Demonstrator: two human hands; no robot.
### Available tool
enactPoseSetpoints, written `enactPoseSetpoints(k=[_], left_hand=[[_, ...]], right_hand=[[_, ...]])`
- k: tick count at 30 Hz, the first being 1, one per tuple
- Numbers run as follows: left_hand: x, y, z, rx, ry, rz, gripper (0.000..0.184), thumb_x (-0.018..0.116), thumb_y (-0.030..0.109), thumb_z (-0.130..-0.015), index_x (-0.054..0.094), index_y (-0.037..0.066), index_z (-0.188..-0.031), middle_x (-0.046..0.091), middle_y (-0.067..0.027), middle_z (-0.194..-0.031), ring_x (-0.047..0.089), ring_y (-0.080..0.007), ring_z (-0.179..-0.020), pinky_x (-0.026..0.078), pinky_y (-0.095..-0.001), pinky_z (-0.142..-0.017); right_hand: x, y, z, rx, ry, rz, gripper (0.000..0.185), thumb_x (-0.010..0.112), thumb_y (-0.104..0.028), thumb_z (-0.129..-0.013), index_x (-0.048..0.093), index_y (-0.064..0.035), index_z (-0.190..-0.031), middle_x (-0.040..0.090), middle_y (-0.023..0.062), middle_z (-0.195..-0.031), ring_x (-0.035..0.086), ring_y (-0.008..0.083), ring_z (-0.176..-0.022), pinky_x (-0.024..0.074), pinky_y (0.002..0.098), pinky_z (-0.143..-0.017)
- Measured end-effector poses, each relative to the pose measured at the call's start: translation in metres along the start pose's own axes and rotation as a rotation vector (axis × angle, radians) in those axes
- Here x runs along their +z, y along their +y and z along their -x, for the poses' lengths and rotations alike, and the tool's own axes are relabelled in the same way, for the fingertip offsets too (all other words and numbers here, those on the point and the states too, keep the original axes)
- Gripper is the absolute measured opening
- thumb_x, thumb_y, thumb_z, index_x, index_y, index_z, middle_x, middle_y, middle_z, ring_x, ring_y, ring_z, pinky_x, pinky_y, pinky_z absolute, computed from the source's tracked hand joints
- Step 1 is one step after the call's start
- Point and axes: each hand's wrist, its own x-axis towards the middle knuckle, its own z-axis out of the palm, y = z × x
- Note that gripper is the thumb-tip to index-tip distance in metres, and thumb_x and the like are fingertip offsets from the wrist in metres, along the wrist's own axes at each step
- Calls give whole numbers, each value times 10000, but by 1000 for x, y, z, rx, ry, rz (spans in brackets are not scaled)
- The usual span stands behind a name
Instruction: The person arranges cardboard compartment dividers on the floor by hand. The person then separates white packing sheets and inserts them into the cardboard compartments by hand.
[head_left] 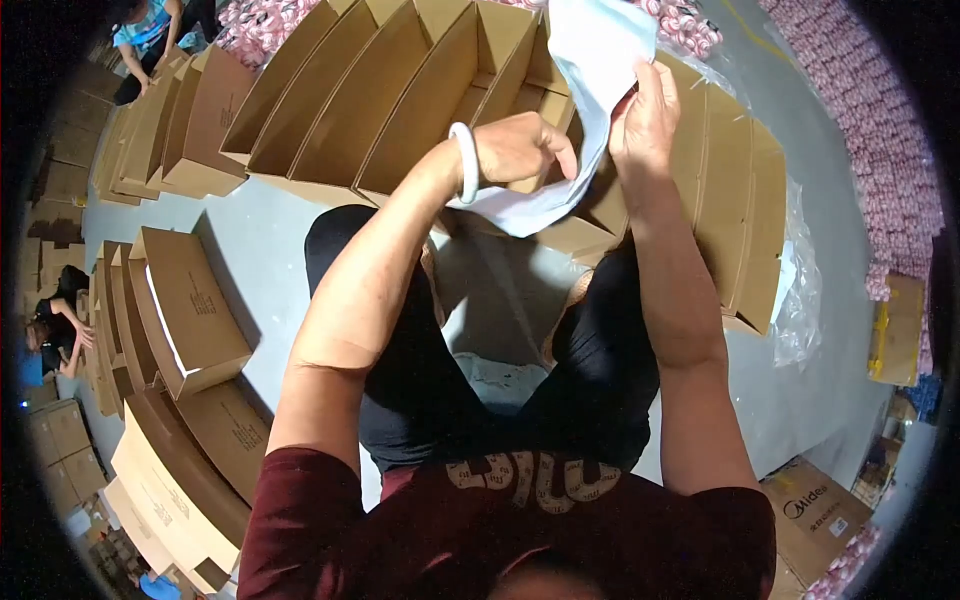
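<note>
Right hand, fingers closed on the edge of a white sheet; left hand, with a bangle at the wrist, partly curled beside the sheet's lower fold, its grip not discernible. The sheet extends between both hands, over a row of open boxes.

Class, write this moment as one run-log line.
right hand: grips white sheet | left hand: at sheet's edge, contact unclear | sheet: bent | open cartons: row, behind hands
</note>
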Motion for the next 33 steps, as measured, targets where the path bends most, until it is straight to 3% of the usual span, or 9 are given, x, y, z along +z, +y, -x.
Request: enactPoseSetpoints(k=[3,5,7,9,10,13,24,27,33], left_hand=[[0,14,10,-73,462,187,288,515,203,-849,586,97,-1108,580,-89,-1084,509,-229,-1068,366,-411,-970],[7,13,-1,186,689,587,312,381,302,-922,564,89,-1058,582,-51,-1000,526,-165,-938,408,-306,-860],[24,24,-12,399,668,970,446,318,446,-925,475,102,-1161,556,-49,-1047,511,-162,-997,396,-313,-887],[28,7,-28,511,482,1342,578,315,566,-886,465,78,-1157,545,-81,-1088,519,-195,-1022,403,-373,-899],[25,9,-19,506,332,1511,654,306,626,-854,471,61,-1140,544,-92,-1098,518,-226,-1039,397,-407,-916],[24,17,-20,557,353,1643,734,312,686,-811,460,65,-1174,534,-97,-1104,509,-241,-1042,389,-417,-927],[30,6,-6,485,200,1292,595,431,581,-847,403,85,-1176,457,-52,-1091,448,-147,-1044,371,-338,-929],[40,8,-2,379,303,1086,575,586,385,-835,297,117,-1254,399,-31,-1139,359,-124,-1122,262,-305,-991],[51,-6,-8,413,200,963,627,653,297,-789,301,77,-1259,390,-52,-1168,363,-152,-1136,290,-313,-973]], right_hand=[[-4,2,-3,-41,-12,27,87,520,-66,-860,506,6,-906,589,93,-867,584,169,-818,483,298,-738],[3,2,6,-55,-48,133,86,516,-71,-863,498,8,-893,584,83,-826,566,138,-752,473,274,-670],[-1,3,15,-138,-240,533,133,518,-79,-862,525,20,-951,601,76,-835,563,112,-727,464,240,-636],[26,-15,45,8,-589,666,196,508,-65,-875,554,34,-1038,585,88,-983,557,140,-907,437,244,-814],[20,-14,40,-321,-770,913,218,511,-65,-878,572,44,-1056,581,95,-1031,554,135,-934,427,237,-834],[16,-16,47,-109,-591,744,204,549,1,-827,592,36,-1024,576,77,-990,548,109,-892,445,216,-772],[14,-31,51,-265,-739,1214,132,597,31,-734,581,25,-865,536,65,-805,519,79,-649,443,213,-573],[0,-14,47,-455,-743,1200,137,629,-49,-675,520,18,-723,511,133,-708,552,271,-603,443,344,-534],[-14,0,56,-547,-689,1203,175,652,-60,-651,510,-23,-746,516,107,-737,547,306,-643,446,368,-552]])
